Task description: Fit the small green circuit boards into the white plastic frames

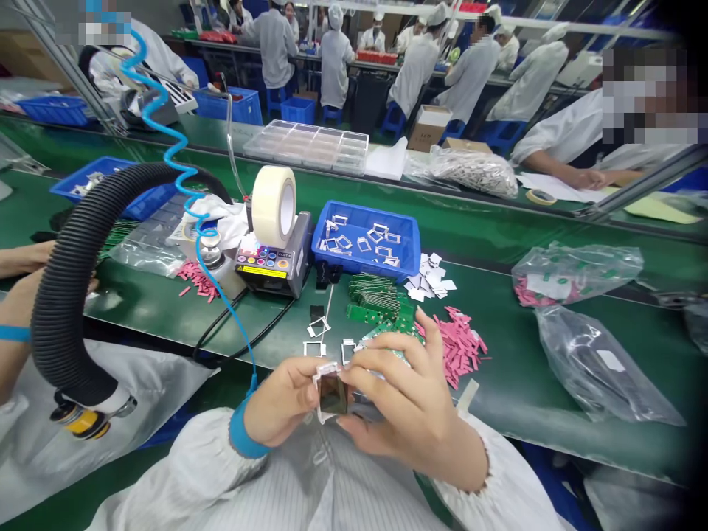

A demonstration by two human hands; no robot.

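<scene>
Green conveyor bench (pixel 498 247), crossing the view. At 9 o'clock: black corrugated hose (pixel 66 295), tape dispenser (pixel 271 276). At 12 o'clock: blue tray (pixel 365 221) of white frames. At 3 o'clock: plastic bags (pixel 575 273). At 4 o'clock: pink strips (pixel 456 346). At 5 o'clock: green circuit boards (pixel 376 302). At 6 o'clock: left hand (pixel 282 394) and right hand (pixel 403 391), each pinching a white metal frame (pixel 330 392) with dark centre between thumb and fingers, the frame held over the bench's near edge. Just above the hands: two loose frames (pixel 318 327), lying on the bench.
</scene>
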